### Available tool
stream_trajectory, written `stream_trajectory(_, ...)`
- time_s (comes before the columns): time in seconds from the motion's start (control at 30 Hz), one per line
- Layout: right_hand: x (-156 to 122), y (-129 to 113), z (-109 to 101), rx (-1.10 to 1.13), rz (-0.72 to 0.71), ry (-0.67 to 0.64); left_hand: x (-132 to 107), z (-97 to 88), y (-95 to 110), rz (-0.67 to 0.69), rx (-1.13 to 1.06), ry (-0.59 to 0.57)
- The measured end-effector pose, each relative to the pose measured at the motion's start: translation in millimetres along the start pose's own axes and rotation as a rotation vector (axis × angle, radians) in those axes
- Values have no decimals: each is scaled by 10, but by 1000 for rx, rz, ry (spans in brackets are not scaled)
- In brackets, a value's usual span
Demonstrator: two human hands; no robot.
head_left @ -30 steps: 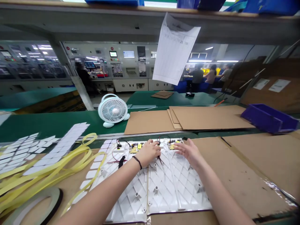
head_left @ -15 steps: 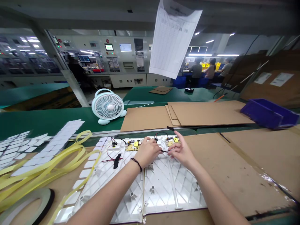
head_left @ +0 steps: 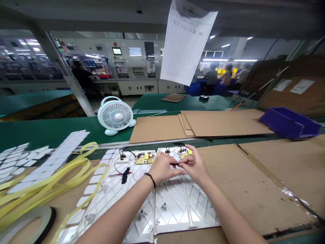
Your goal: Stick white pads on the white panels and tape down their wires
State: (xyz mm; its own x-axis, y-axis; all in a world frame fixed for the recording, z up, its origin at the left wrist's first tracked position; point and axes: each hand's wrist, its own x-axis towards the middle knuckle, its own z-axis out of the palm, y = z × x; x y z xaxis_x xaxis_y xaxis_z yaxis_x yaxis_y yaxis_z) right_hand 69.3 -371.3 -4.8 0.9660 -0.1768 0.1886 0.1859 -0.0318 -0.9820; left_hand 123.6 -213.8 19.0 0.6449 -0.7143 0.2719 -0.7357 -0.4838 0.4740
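Over the far part of the right white plastic panel (head_left: 175, 206), my two hands meet at a thin black wire (head_left: 174, 164). My left hand (head_left: 164, 169) pinches it from the left, with the thumb stretched towards the other hand. From the right, my right hand (head_left: 195, 167) grips the same wire between thumb and fingers. A strip of black tape (head_left: 179, 144) is at my right index fingertip. The left white panel (head_left: 116, 200) lies alongside, with a circuit board (head_left: 145, 158), thin red wires and a piece of black tape (head_left: 125, 175) on it.
Yellow tape loops (head_left: 83, 166), a tape roll (head_left: 49, 220) and sheets of white pads (head_left: 54, 159) lie on the left. Behind the panels stand a small fan (head_left: 116, 116) and flat cardboard (head_left: 223, 123). A blue bin (head_left: 286, 123) is at right; a paper sheet (head_left: 188, 44) hangs overhead.
My right hand has moved left, closer to my left hand. My left thumb now stretches out to the right. The black tape at my right index fingertip has swung lower and flatter.
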Motion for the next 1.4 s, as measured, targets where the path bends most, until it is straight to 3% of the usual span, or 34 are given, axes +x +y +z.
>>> stream_trajectory(0.2,6,20,-31,-67,-62,1,-11,-16,20,-73,-149,-13)
stream_trajectory(0.47,54,33,-56,88,-19,63,-13,-6,-83,-109,-435,-35)
stream_trajectory(0.73,46,49,-27,136,-45,68,41,-13,-65,-219,-485,-70)
stream_trajectory(1.03,124,31,-136,190,4,152,54,38,-127,-187,-359,43)
stream_trajectory(1.13,168,36,-281,120,-15,178,31,67,-172,-160,-343,56)
stream_trajectory(1.27,237,51,-714,51,-11,477,0,110,-254,-156,-341,125)
stream_trajectory(1.33,274,114,-949,5,54,572,-1,144,-279,-136,-289,94)
stream_trajectory(1.4,305,227,-1126,-102,162,571,11,184,-285,-118,-159,32)
